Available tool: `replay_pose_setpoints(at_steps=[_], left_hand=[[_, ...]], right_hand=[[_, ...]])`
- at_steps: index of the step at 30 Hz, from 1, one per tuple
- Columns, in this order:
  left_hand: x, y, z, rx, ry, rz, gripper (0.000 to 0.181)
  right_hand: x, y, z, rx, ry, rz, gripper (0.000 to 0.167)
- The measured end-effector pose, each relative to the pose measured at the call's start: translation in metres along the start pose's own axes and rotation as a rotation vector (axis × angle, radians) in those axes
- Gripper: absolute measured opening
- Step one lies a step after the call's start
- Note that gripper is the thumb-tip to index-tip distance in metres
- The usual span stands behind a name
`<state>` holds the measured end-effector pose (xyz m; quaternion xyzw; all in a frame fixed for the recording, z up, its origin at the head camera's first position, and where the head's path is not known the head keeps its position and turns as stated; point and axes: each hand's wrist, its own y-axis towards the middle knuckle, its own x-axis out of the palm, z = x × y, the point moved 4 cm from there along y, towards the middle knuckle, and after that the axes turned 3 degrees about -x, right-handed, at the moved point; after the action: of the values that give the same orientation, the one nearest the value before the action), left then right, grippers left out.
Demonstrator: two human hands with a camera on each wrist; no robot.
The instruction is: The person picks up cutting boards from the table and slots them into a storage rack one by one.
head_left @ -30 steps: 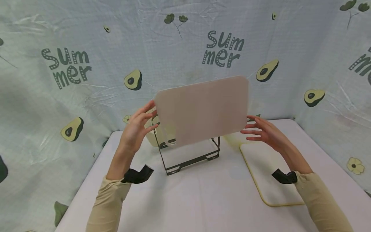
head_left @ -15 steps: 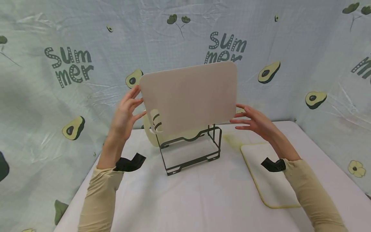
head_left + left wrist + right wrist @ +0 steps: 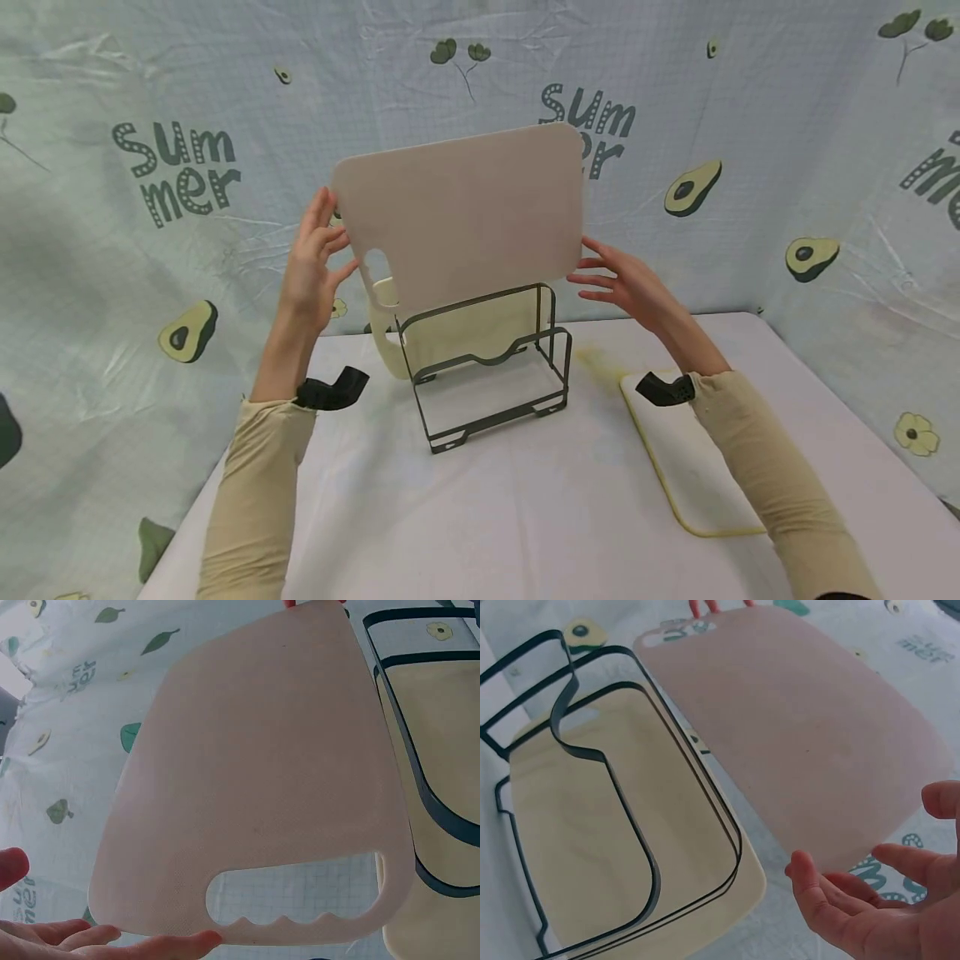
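Head view: left hand and right hand, fingers extended, support the pink board above the rack, not yet set down; 1 yellow board stands at the rack.

Holding a tilted pink board between left hand and right hand, above a black rack with a cream board behind; reaching over a yellow-edged board on a table.

The pink board has moved higher and leftward.
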<state>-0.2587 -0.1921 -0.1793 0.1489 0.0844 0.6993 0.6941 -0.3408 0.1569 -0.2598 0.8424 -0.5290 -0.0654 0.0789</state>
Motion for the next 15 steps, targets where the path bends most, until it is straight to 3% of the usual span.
replay_pose_setpoints(at_steps=[7, 15], left_hand=[[-0.006, 0.011, -0.005, 0.002, -0.052, 0.011, 0.058], [-0.012, 0.014, -0.013, -0.042, -0.036, 0.020, 0.058]], right_hand=[[0.002, 0.013, 0.003, -0.020, 0.103, 0.042, 0.047], [0.003, 0.022, 0.012, -0.027, 0.144, 0.030, 0.046]])
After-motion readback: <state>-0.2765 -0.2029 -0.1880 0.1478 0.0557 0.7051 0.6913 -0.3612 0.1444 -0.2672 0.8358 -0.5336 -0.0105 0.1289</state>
